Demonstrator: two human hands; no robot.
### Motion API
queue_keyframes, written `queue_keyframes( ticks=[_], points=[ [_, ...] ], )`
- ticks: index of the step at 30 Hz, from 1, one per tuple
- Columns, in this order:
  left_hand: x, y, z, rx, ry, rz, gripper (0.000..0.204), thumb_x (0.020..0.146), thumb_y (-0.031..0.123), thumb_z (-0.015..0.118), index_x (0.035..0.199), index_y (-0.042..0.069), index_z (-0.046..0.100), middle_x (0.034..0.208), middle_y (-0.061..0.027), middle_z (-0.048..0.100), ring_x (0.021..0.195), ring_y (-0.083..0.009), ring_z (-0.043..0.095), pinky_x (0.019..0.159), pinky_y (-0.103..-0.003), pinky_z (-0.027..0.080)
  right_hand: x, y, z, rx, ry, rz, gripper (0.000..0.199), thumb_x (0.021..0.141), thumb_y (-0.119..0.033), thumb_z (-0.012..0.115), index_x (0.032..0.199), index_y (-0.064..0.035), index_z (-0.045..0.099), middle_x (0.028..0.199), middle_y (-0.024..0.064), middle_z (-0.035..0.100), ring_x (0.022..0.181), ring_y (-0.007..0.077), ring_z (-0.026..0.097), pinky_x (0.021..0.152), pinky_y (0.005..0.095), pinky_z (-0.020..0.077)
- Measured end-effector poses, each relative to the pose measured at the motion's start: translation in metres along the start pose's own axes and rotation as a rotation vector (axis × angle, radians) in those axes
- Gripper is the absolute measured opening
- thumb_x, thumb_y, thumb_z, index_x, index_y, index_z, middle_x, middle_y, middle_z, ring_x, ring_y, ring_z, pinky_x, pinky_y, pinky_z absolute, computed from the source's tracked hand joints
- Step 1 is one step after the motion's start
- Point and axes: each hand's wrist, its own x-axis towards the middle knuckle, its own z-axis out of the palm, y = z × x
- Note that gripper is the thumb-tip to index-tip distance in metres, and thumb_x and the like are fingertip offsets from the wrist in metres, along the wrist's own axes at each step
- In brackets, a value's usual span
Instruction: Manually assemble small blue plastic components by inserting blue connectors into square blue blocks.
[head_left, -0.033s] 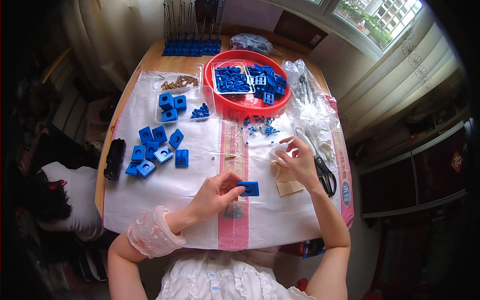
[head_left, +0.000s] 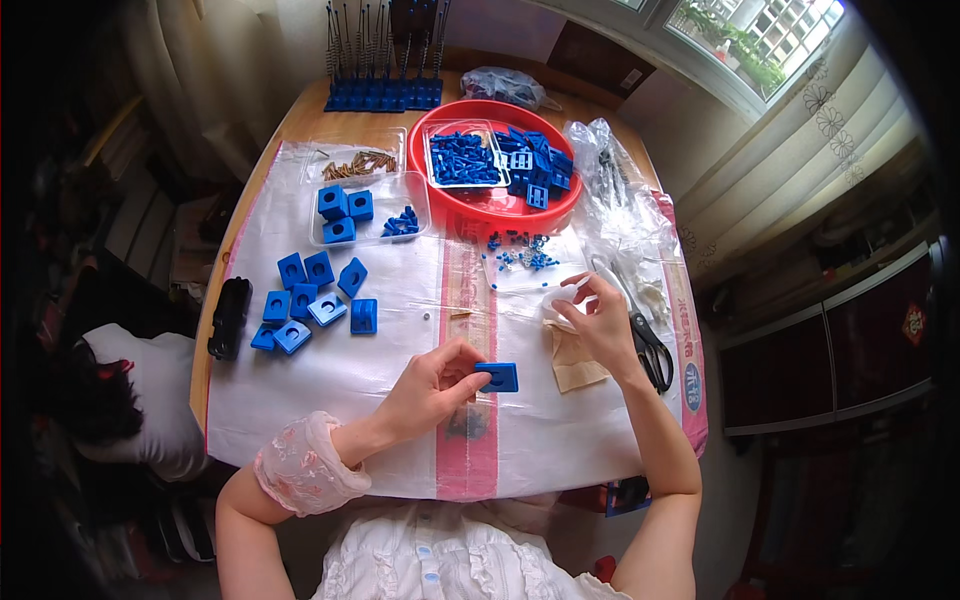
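Left hand (head_left: 432,385) pinched a blue block (head_left: 498,376) at frame centre; right hand (head_left: 598,318), fingers pressed on a small white piece (head_left: 562,296), hovered right of it. Finished-looking blocks (head_left: 315,300) sat at left; the red basin (head_left: 494,205) up top held plenty more.

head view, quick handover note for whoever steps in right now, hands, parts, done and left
Left hand: pinching a flat blue block just above the white sheet.
Right hand: fingers on a small clear bag, beside the scissors.
Parts: a group of blue blocks lies left on the sheet; more sit in the clear tray; the red basin holds small blue pieces, and loose ones lie in front of it.
Done: cannot tell how many blocks are finished.
Left: basin is well filled.
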Motion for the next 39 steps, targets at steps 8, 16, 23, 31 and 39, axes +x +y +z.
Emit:
queue_keyframes(
  ticks=[8,16,23,31,39],
  points=[
    [0.0,-0.002,0.002,0.008,0.003,0.031,0.012,0.098,0.005,0.065,0.109,0.002,0.059,0.088,-0.0019,0.067,0.077,-0.0064,0.063,0.069,-0.022,0.053,0.033,0.024,-0.023,0.072,0.169,-0.068,0.021,0.081,-0.013,0.082,0.09,0.0024,0.07,0.074,0.0087,0.07,0.065,0.0125,0.064,0.059,0.0282,0.0482],
    [0.001,0.0,0.001,0.016,0.002,0.019,0.013,0.098,0.005,0.066,0.109,0.002,0.059,0.088,-0.0021,0.067,0.077,-0.0065,0.063,0.069,-0.022,0.053,0.099,0.046,-0.028,-0.089,0.288,-0.067,0.028,0.079,-0.018,0.084,0.08,0.004,0.067,0.07,0.0138,0.07,0.062,0.0191,0.067,0.06,0.0336,0.0521],
    [0.001,-0.002,-0.001,0.023,0.0,0.019,0.014,0.098,0.008,0.067,0.107,0.0,0.06,0.09,-0.006,0.072,0.08,-0.0096,0.067,0.074,-0.026,0.055,0.119,0.063,-0.02,-0.22,0.309,-0.076,0.029,0.078,-0.019,0.084,0.08,0.0038,0.067,0.073,0.0156,0.069,0.065,0.0254,0.068,0.063,0.0372,0.0532],
    [0.0,-0.003,0.0,0.029,-0.002,0.028,0.014,0.098,0.009,0.066,0.108,0.0,0.06,0.091,-0.0058,0.071,0.08,-0.0093,0.068,0.074,-0.026,0.055,0.107,0.049,-0.022,-0.155,0.303,-0.084,0.029,0.079,-0.02,0.084,0.079,0.0033,0.066,0.071,0.0148,0.068,0.062,0.0238,0.066,0.061,0.0365,0.0519],
    [0.001,-0.004,-0.001,0.043,-0.015,0.01,0.015,0.099,0.009,0.066,0.109,0.001,0.06,0.091,-0.0055,0.071,0.081,-0.0093,0.068,0.073,-0.026,0.055,0.098,0.048,-0.011,-0.143,0.244,-0.07,0.03,0.08,-0.019,0.083,0.079,0.0029,0.063,0.068,0.0126,0.066,0.061,0.0211,0.063,0.059,0.0352,0.0508]
  ],
)
